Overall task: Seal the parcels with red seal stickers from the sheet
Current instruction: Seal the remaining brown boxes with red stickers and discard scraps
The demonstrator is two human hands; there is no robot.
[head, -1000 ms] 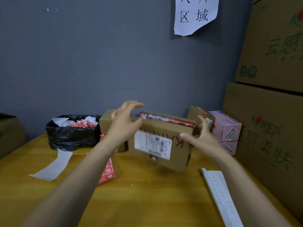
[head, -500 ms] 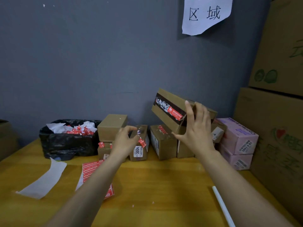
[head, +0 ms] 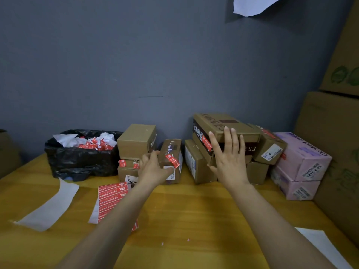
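Observation:
My right hand point(head: 229, 162) lies with fingers spread against the near side of a long brown parcel point(head: 223, 124), thumb tucked under it. That parcel carries a red seal sticker point(head: 206, 142) and sits tilted on top of other brown parcels point(head: 196, 164) by the wall. My left hand point(head: 153, 168) grips a small upright brown parcel point(head: 172, 150) that has a red seal point(head: 172, 160) across its edge. The sheet of red seal stickers point(head: 111, 197) lies on the yellow table point(head: 194, 214), partly under my left forearm.
A black-bagged bin point(head: 81, 160) of peeled scraps stands at the back left, with two stacked brown boxes point(head: 136, 140) beside it. Pink boxes point(head: 303, 162) and large cartons point(head: 334, 133) fill the right side. White backing strips point(head: 48, 208) lie on the table.
My right hand carried the long parcel back and set it on the stack by the wall. My left hand let go of it and closed on the small upright parcel.

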